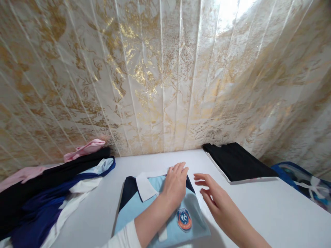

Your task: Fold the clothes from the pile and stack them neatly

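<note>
A folded light blue polo shirt [188,206] with a white collar, dark shoulders and an orange and blue badge lies on the white table [271,210] in front of me. My left hand [176,184] rests flat on the shirt near its collar, fingers stretched out. My right hand [214,198] hovers just right of the shirt, open, fingers apart, holding nothing.
A pile of loose clothes [51,193], black, navy, white and pink, lies at the left. A folded black garment [239,162] sits at the back right of the table. A blue bag [305,182] stands at the far right. A gold-patterned curtain [165,75] hangs behind.
</note>
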Demonstrator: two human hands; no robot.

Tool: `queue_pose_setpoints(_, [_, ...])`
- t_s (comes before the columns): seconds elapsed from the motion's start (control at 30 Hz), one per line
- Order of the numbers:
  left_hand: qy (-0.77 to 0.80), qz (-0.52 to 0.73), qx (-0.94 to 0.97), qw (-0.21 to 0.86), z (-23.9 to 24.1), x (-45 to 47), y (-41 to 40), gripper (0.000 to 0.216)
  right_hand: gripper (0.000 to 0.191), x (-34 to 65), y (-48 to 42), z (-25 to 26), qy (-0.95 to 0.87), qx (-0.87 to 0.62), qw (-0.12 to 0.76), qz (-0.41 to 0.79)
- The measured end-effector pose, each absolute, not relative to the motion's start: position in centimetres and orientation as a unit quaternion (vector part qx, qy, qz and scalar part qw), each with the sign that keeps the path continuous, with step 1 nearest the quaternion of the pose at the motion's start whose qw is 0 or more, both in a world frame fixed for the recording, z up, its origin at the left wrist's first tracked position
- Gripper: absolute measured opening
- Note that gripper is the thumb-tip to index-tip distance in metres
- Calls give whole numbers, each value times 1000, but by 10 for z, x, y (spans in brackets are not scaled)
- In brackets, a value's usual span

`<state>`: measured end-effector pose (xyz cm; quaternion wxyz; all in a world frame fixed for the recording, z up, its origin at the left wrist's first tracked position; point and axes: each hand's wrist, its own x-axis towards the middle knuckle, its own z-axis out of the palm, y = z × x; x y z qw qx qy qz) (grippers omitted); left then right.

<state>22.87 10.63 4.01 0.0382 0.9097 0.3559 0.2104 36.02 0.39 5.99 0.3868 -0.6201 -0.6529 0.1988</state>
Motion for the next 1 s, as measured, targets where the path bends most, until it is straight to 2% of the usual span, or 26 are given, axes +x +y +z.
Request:
queue_pose_setpoints(0.07, [369, 177, 912, 44, 37, 215, 88, 43, 46, 347, 11, 44, -645, -566, 456, 234])
queue_pose_setpoints(0.13, [374, 130, 916, 66, 32, 198, 72, 48, 51, 341, 22, 27, -628, -545, 475, 288])
queue_pose_setpoints(0.23, [357, 95, 922, 118, 25, 176, 54, 58, 46, 350, 38, 10, -587, -572, 462, 339])
queue_pose_setpoints(0.43, [231, 85, 955, 167, 29, 170, 36, 49, 37, 378, 40, 22, -535, -572, 495, 375])
queue_pose_setpoints(0.5, [196, 81, 961, 178, 26, 174, 30, 56, 37, 380, 35, 28, -553, -603, 465, 339])
queue_pose_setpoints(0.63, [180, 82, 967, 163, 13, 178, 24, 66, 29, 378, 31, 34, -608, -691, 294, 259])
queue_pose_setpoints(0.7, [167, 79, 972, 142, 11, 177, 24, 64, 27, 375, 32, 34, -627, -696, 243, 250])
queue_pose_setpoints(0.87, [143, 93, 982, 82, 14, 173, 25, 63, 33, 372, 36, 27, -667, -659, 262, 227])
queue_pose_setpoints(1.0, [118, 117, 986, 16, 10, 172, 26, 65, 32, 373, 37, 20, -683, -663, 235, 196])
